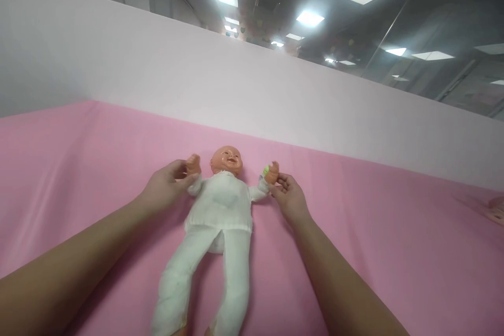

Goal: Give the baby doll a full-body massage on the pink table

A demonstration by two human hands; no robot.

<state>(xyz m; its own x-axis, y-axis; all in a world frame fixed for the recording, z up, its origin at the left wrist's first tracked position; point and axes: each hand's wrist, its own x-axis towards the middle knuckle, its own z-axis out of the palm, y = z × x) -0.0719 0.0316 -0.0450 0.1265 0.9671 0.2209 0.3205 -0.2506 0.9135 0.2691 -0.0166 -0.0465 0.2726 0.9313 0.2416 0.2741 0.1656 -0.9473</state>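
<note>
A baby doll (222,202) with a white cloth body lies on its back, its bald plastic head (227,160) toward the wall. Its legs stretch toward me, the feet partly cut off by the lower picture edge. My left hand (168,182) grips the doll's raised arm at the left, thumb and fingers around its plastic hand (193,164). On the other side my right hand (290,197) pinches the doll's other arm near the wrist. A small green patch (266,170) shows by that plastic hand (273,172).
Pink cloth (386,241) covers the surface under the doll. A low white wall (189,84) runs along the back, with glass above it reflecting ceiling lights. At the far right edge, a skin-coloured object (496,210) is partly in view.
</note>
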